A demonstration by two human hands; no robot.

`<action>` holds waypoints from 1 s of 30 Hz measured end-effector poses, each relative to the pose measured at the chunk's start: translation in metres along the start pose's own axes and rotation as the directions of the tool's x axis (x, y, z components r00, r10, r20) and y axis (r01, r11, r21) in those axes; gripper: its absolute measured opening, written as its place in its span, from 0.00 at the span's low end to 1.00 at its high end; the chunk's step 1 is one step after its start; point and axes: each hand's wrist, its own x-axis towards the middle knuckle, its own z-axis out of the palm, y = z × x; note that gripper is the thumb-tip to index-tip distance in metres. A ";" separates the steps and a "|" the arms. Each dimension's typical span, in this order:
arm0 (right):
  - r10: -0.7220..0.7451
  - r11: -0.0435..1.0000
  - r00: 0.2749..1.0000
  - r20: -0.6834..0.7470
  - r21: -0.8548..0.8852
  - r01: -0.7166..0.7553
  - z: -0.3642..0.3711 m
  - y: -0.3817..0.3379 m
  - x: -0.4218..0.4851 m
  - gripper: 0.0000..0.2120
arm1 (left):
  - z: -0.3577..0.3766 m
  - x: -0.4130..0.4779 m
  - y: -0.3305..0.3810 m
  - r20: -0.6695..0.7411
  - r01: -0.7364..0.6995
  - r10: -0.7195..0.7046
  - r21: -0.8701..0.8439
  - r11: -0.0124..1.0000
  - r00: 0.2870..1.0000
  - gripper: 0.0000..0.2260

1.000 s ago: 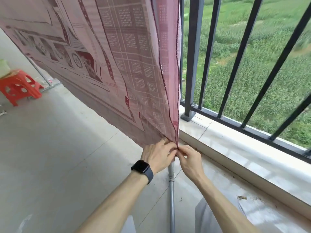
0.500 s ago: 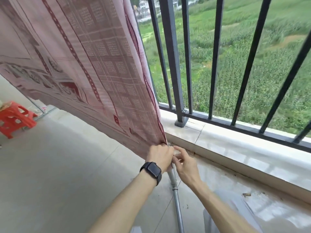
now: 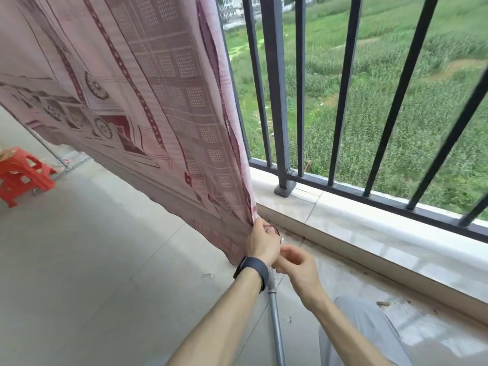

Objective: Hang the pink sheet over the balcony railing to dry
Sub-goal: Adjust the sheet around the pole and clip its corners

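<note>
Balcony [image 3: 92,260]: sheet [image 3: 158,101] in left grip [image 3: 264,241]

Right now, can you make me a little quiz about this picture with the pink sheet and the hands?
1. True or false: the left hand grips the bottom corner of the pink sheet.
2. What colour is the plastic stool on the floor? A red, B blue, C yellow.
3. Fill the gap: through the bars of the railing you can see a green ____.
Key: 1 true; 2 A; 3 field.
</note>
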 end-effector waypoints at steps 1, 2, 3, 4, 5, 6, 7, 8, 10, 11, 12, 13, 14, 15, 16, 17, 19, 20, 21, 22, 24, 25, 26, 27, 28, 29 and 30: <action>0.027 0.998 1.000 0.003 0.048 -0.027 -0.004 0.000 -0.002 0.04 | 0.005 -0.002 0.000 -0.010 0.033 -0.034 -0.091 0.995 0.999 0.03; 0.063 0.991 0.998 0.011 0.115 -0.064 -0.008 -0.001 -0.004 0.04 | 0.010 -0.003 0.000 -0.027 0.057 -0.062 -0.156 0.986 0.998 0.03; 0.092 0.981 0.996 0.021 0.169 -0.094 -0.012 -0.001 -0.006 0.07 | 0.014 -0.004 0.001 -0.048 0.066 -0.077 -0.198 0.978 0.996 0.04; 0.112 0.973 0.993 0.037 0.197 -0.117 -0.016 -0.002 -0.009 0.10 | 0.017 -0.003 0.002 -0.064 0.065 -0.082 -0.235 0.970 0.995 0.04; 0.118 0.977 0.992 0.039 0.175 -0.123 -0.020 -0.002 -0.011 0.12 | 0.019 -0.003 0.002 -0.069 0.058 -0.081 -0.284 0.957 0.994 0.05; 0.118 0.985 0.993 0.032 0.126 -0.121 -0.022 -0.003 -0.012 0.13 | 0.020 -0.002 0.002 -0.064 0.049 -0.076 -0.345 0.937 0.995 0.07; 0.114 0.991 0.993 0.026 0.067 -0.116 -0.024 -0.002 -0.012 0.13 | 0.020 0.000 0.002 -0.054 0.042 -0.069 -0.399 0.916 0.996 0.08; 0.119 0.992 0.993 0.023 0.032 -0.120 -0.024 -0.003 -0.012 0.13 | 0.020 0.001 0.001 -0.047 0.033 -0.060 -0.438 0.898 0.997 0.09; 0.142 0.989 0.989 0.035 0.032 -0.143 -0.024 -0.005 -0.012 0.08 | 0.018 0.001 -0.002 -0.048 0.011 -0.040 -0.493 0.870 0.998 0.10; 0.156 0.987 0.987 0.048 0.040 -0.158 -0.025 -0.004 -0.010 0.07 | 0.016 0.000 -0.004 -0.046 0.001 -0.028 -0.501 0.865 0.999 0.09; 0.169 0.984 0.984 0.055 0.040 -0.171 -0.025 -0.005 -0.010 0.06 | 0.014 0.000 -0.005 -0.039 -0.007 -0.014 -0.489 0.872 0.999 0.09; 0.175 0.984 0.983 0.053 0.030 -0.177 -0.026 -0.004 -0.009 0.06 | 0.012 0.001 -0.007 -0.029 -0.018 0.005 -0.445 0.895 1.000 0.07; 0.183 0.983 0.982 0.040 0.024 -0.184 -0.026 -0.003 -0.009 0.05 | 0.008 0.002 -0.008 -0.022 -0.042 0.036 -0.365 0.930 0.999 0.05; 0.190 0.981 0.982 0.021 0.024 -0.190 -0.027 -0.001 -0.008 0.05 | 0.002 0.003 -0.010 -0.010 -0.083 0.083 -0.243 0.967 0.996 0.04; 0.199 0.980 0.980 -0.003 0.020 -0.198 -0.029 0.000 -0.009 0.05 | -0.005 0.004 -0.012 0.010 -0.136 0.138 -0.089 0.987 0.990 0.03; 0.204 0.979 0.979 -0.025 0.010 -0.204 -0.032 0.002 -0.009 0.06 | -0.013 0.005 -0.014 0.027 -0.188 0.187 0.084 0.979 0.982 0.04; 0.187 0.981 0.980 -0.061 -0.037 -0.189 -0.039 0.004 -0.009 0.07 | -0.032 0.003 -0.013 0.034 -0.268 0.277 0.393 0.880 0.960 0.07; 0.163 0.981 0.983 -0.087 -0.088 -0.170 -0.043 0.004 -0.010 0.08 | -0.041 0.001 -0.011 0.046 -0.300 0.327 0.530 0.793 0.944 0.08; 0.127 0.977 0.984 -0.122 -0.157 -0.146 -0.047 0.004 -0.009 0.08 | -0.047 0.000 -0.009 0.089 -0.338 0.376 0.656 0.674 0.922 0.09; 0.084 0.967 0.984 -0.157 -0.227 -0.118 -0.050 0.004 -0.009 0.09 | -0.051 -0.002 -0.006 0.159 -0.382 0.416 0.753 0.535 0.895 0.09; -0.023 0.943 0.979 -0.200 -0.330 -0.045 -0.054 0.003 -0.010 0.10 | -0.052 -0.005 0.002 0.326 -0.469 0.441 0.842 0.268 0.836 0.09; -0.074 0.930 0.975 -0.207 -0.366 -0.007 -0.054 0.004 -0.011 0.10 | -0.051 -0.005 0.005 0.390 -0.497 0.435 0.852 0.164 0.812 0.10; -0.117 0.918 0.971 -0.206 -0.395 0.027 -0.054 0.004 -0.012 0.09 | -0.050 -0.003 0.008 0.435 -0.512 0.431 0.856 0.075 0.791 0.11; -0.156 0.906 0.967 -0.201 -0.419 0.059 -0.053 0.005 -0.014 0.09 | -0.049 -0.001 0.010 0.463 -0.518 0.439 0.856 0.005 0.770 0.12; -0.197 0.892 0.961 -0.195 -0.443 0.093 -0.053 0.007 -0.015 0.08 | -0.049 0.001 0.012 0.479 -0.518 0.447 0.854 -0.039 0.756 0.12; -0.237 0.877 0.953 -0.190 -0.464 0.126 -0.052 0.008 -0.015 0.08 | -0.049 0.004 0.013 0.487 -0.521 0.450 0.852 -0.057 0.748 0.13; -0.271 0.865 0.944 -0.189 -0.479 0.153 -0.051 0.008 -0.016 0.08 | -0.049 0.006 0.014 0.495 -0.528 0.444 0.847 -0.057 0.747 0.13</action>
